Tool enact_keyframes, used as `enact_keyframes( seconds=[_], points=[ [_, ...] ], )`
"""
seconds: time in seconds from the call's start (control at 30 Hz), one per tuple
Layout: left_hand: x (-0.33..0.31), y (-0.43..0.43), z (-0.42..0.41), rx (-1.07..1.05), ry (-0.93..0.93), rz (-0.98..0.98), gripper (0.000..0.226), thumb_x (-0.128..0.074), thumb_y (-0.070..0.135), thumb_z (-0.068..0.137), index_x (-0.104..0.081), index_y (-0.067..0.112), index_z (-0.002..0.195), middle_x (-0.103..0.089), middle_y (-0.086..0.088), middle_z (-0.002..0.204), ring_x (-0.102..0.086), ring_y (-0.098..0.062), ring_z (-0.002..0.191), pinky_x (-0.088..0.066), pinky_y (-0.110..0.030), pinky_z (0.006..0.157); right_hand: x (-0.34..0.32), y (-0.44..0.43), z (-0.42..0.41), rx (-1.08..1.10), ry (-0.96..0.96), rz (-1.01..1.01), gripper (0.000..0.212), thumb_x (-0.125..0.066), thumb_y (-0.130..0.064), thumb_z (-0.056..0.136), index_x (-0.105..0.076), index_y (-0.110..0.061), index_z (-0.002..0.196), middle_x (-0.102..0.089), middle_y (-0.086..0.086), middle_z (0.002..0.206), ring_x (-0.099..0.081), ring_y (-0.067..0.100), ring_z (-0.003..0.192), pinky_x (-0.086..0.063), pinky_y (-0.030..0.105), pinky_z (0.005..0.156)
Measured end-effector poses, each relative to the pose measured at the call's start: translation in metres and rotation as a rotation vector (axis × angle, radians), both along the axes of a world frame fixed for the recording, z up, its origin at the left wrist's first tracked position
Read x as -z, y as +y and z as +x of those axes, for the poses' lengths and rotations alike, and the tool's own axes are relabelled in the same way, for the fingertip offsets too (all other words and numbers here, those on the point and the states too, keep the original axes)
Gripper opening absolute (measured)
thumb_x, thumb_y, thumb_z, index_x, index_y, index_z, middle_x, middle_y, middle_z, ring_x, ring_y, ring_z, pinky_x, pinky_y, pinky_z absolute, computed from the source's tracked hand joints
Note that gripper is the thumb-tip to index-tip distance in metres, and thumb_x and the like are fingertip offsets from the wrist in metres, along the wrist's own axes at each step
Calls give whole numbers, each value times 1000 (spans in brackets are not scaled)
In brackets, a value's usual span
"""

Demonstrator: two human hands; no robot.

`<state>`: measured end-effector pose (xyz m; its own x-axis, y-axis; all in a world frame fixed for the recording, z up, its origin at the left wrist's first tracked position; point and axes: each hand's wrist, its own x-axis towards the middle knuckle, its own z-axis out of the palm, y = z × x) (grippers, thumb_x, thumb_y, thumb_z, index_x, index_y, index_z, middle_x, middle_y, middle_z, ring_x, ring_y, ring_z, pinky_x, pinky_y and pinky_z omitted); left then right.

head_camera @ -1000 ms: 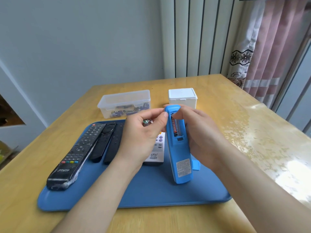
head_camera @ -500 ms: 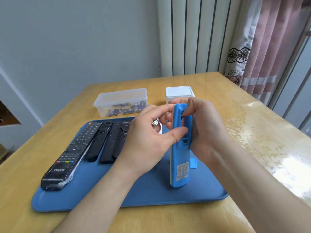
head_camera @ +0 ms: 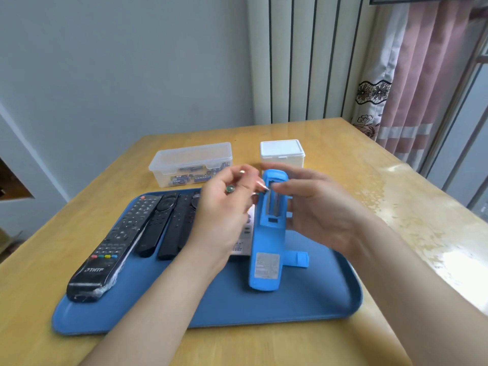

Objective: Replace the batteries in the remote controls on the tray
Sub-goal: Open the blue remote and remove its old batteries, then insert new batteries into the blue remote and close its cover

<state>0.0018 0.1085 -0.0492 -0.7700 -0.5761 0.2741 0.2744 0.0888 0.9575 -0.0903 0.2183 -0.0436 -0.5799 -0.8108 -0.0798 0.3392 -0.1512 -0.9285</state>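
Blue tray, wooden table, pink curtains

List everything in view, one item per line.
table: 1, light wood, under everything
tray: 1, blue, on the table
blue remote: 1, upright on the tray, back compartment open
battery cover: 1, blue, on the tray right of the blue remote
large remote: 1, black, plastic-wrapped, tray's left side
slim remotes: at least 2, black, beside the large remote
pale remote: 1, white-grey, mostly hidden behind the left hand
clear box: 1, lidded, batteries inside, beyond the tray
white box: 1, lidded, beyond the tray
curtain: 1, pink and white, far right
battery: 1 plainly seen, silver end, in the left hand
left hand: 1, grips the battery
right hand: 1, holds the blue remote upright
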Motion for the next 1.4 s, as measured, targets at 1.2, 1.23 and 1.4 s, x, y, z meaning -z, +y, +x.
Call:
enact_keyframes(
  seconds=[1.2,1.23,1.4],
  points=[
    [16,-67,-180,-390,-722,-1951,46,-46,57,91,-63,16,102,-68,-7,86,-68,-25,71,-35,-30,51,36,-51,-173,165,674,464,94,-81,-4,74,-29,-27,150,-45,1,132,-48,21,119,-46,32,99],
    [18,-70,-180,-447,-704,-1999,47,-58,61,80,-69,16,86,-67,-3,68,-65,-19,53,-35,-24,43,39,-52,-176,181,679,438,84,-81,-4,74,-39,-27,143,-49,3,129,-51,22,113,-48,34,98],
    [30,-92,-184,-450,-377,-2064,44,-49,45,81,-72,7,76,-57,-3,46,-50,-19,30,-31,-16,35,51,-54,-180,298,693,387,65,-90,-24,58,-53,-45,107,-46,13,127,-58,33,108,-53,46,92]
  ],
)
